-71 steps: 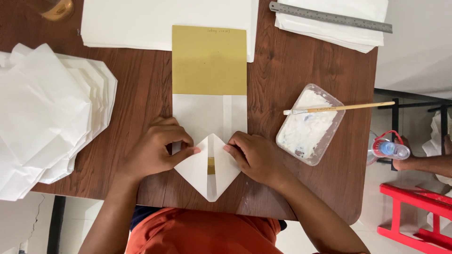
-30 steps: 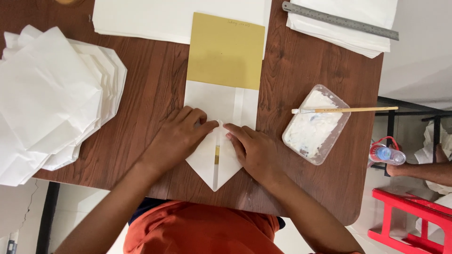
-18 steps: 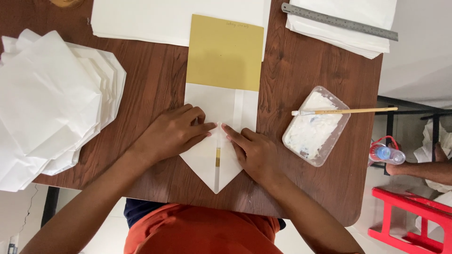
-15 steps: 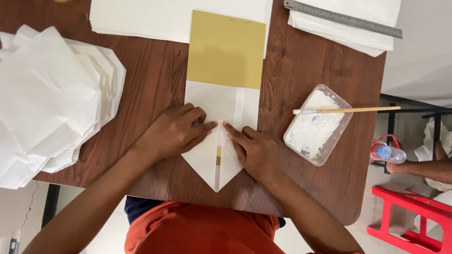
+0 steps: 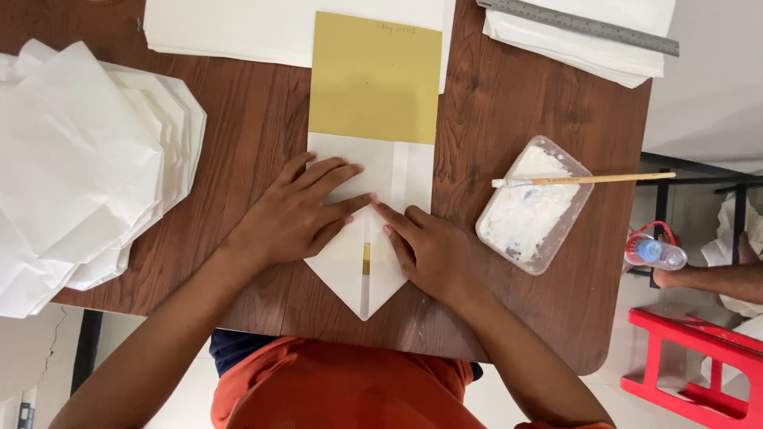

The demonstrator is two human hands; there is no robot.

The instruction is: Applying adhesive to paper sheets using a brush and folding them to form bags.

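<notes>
Your left hand (image 5: 298,214) lies flat on the white folded paper (image 5: 362,238) at the near edge of the table (image 5: 238,119), and your right hand (image 5: 429,250) presses its right flap; neither grip closes around anything. Keep both palms down, fingertips meeting at the centre, and run them outward along each diagonal crease so the point stays symmetrical over the gold card (image 5: 373,79).

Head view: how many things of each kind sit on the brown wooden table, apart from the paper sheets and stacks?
Clear plastic tray of white paste: 1
Wooden-handled brush across the tray: 1
Grey metal ruler: 1
Hands on the folded white paper, left hand and right hand: 2
Total: 5
</notes>
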